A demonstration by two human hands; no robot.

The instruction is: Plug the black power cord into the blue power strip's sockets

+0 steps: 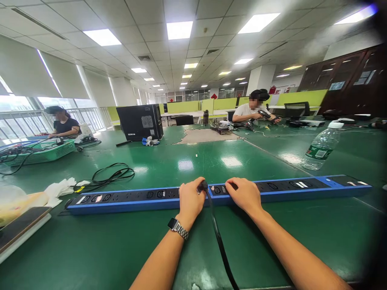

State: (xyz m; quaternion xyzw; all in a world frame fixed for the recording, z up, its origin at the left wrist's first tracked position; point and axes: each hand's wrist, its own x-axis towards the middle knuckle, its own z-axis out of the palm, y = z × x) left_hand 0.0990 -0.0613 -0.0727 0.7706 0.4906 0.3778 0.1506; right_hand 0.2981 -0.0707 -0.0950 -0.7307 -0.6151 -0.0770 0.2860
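Note:
A long blue power strip (127,201) with a black socket face lies across the green table (136,241). My left hand (192,197), with a watch (178,228) on its wrist, pinches the black plug (204,186) over the strip's middle. From the plug a thick black cable (219,237) runs down toward the bottom edge. To the right of the plug, my right hand (244,194) rests on the strip with thumb and fingers curled close together; whether anything is between the fingertips is hidden.
A coiled black cable (113,175) lies behind the strip's left part. At the right stands a water bottle (323,147). Further back are a black computer case (140,123), a green basket (45,152), and two people at the table.

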